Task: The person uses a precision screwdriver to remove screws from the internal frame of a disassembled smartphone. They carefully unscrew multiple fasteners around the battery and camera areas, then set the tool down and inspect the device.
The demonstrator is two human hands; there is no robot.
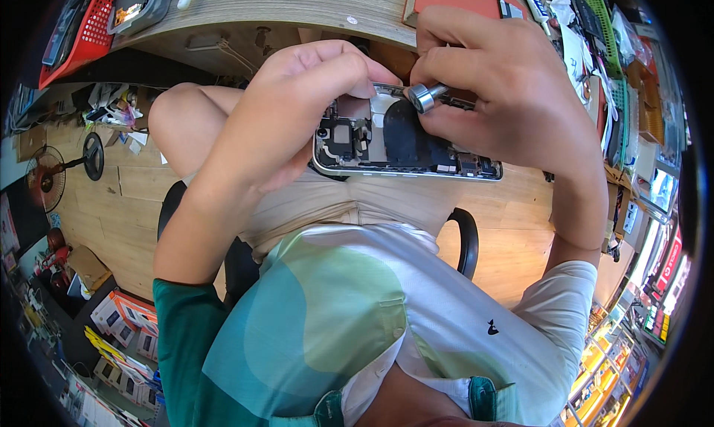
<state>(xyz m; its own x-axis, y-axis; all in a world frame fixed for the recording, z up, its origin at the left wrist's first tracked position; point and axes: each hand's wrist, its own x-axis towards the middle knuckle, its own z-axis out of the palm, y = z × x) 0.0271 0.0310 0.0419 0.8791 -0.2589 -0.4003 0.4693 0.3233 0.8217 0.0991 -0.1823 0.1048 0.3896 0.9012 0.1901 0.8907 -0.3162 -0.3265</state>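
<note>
1. At my left, the work calls, I judge, for a firm but light grip, so the frame cannot rock or flex. My left hand [316,74] is closed to a narrow pinch, thumb and fingertips together at the far edge of the opened phone [401,140]. How its lower fingers lie I cannot tell; the wrist hides them.

2. In the middle, the opened phone sits above my lap [312,207], just short of the desk [297,14], its bare insides facing up. Its dark central section [410,133] looks easy to scratch or dent, so I should rest no weight there. Working over the desk would, I think, catch a dropped small part better than my lap does.

3. Right of centre, the silver metal tool [422,98] lies across the phone's far side, its round end toward me. I would move it in small, controlled strokes, never levering against the board. Its working tip I cannot make out.

4. At my right, the right hand [494,81] is curled, thumb and bent fingers gripping that tool with hardly any gap. Whether its thumb also touches the phone I cannot tell.
</note>
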